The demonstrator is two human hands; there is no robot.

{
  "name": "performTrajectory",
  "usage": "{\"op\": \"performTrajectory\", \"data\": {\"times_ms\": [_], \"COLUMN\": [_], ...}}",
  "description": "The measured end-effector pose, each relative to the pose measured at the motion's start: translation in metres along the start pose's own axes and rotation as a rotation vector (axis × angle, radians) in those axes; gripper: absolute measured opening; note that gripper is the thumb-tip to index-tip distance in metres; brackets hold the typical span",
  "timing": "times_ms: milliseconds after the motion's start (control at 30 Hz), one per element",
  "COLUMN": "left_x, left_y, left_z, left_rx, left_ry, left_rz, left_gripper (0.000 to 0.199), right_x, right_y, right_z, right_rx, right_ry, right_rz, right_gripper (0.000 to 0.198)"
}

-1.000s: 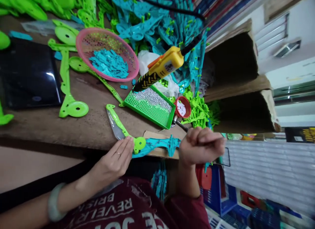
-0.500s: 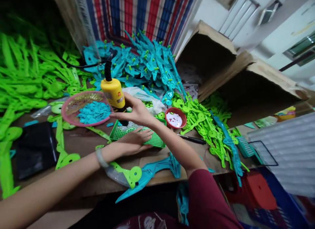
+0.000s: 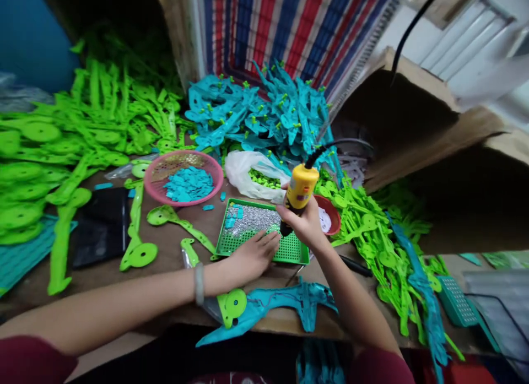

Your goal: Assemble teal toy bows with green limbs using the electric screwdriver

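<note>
Over the green oblong plastic tray [image 3: 291, 254], the right hand [image 3: 306, 224] grips a yellow cylindrical tool [image 3: 302, 187]; the flat-fingered left hand [image 3: 253, 258], leaning, could spill silvery bits [image 3: 251, 221].

The left hand [image 3: 253, 256] is outstretched, palm down, while the right hand [image 3: 306, 223] grips.

A yellow-and-black power tool [image 3: 301, 190] stands out against a bright green tray [image 3: 231, 245] patterned with dots and silver-grey pieces [image 3: 258, 218]. Turquoise chips [image 3: 189, 184] contrast with a pink mesh basket [image 3: 182, 203]; lime-green parts [image 3: 103, 125] and turquoise parts [image 3: 264, 119] colour the brown worktop [image 3: 169, 263]. Behind, a sheet [image 3: 273, 31] carries red, blue and off-white stripes; maroon sleeves [image 3: 33, 359] and a pale grey-green bangle [image 3: 199, 284] complete the palette.
</note>
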State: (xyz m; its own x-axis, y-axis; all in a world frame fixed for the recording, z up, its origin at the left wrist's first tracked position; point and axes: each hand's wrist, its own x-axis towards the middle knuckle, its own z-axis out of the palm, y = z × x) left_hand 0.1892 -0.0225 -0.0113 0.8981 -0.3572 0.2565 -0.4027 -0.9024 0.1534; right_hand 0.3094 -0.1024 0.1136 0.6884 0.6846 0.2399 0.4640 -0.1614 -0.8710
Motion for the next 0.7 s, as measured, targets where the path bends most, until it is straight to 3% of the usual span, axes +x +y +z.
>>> {"op": "performTrajectory", "data": {"times_ms": [133,267,333,433,500,567,633,700], "left_x": [-0.037,-0.095,-0.111,-0.115,-0.109,-0.102,-0.096,-0.090], "left_y": [-0.011,-0.050,-0.074,-0.102,-0.113,-0.120,-0.124,-0.125], "left_z": [-0.045,-0.076,-0.077,-0.067,-0.060,-0.055,-0.054,-0.059], "left_rx": [0.002,0.024,-0.002,-0.082,-0.134,-0.175,-0.195,-0.185], "left_ry": [0.022,-0.013,-0.046,-0.086,-0.091,-0.085,-0.074,-0.072], "left_rz": [-0.119,-0.359,-0.392,-0.331,-0.263,-0.176,-0.085,-0.009], "left_gripper": [0.012,0.011,0.012,0.017,0.016,0.017,0.020,0.020], "right_x": [-0.003,0.000,-0.001,-0.013,-0.031,-0.050,-0.064,-0.069], "right_y": [-0.001,0.003,0.002,-0.005,-0.010,-0.010,-0.003,0.006], "right_z": [0.007,0.022,0.030,0.041,0.046,0.052,0.059,0.067], "right_rx": [-0.001,-0.024,-0.054,-0.227,-0.428,-0.658,-0.890,-1.077], "right_ry": [-0.140,-0.164,-0.087,0.205,0.347,0.186,-0.175,-0.406], "right_rz": [0.001,-0.039,-0.080,-0.173,-0.308,-0.464,-0.555,-0.594], "right_gripper": [0.032,0.026,0.028,0.045,0.042,0.028,0.021,0.011]}}
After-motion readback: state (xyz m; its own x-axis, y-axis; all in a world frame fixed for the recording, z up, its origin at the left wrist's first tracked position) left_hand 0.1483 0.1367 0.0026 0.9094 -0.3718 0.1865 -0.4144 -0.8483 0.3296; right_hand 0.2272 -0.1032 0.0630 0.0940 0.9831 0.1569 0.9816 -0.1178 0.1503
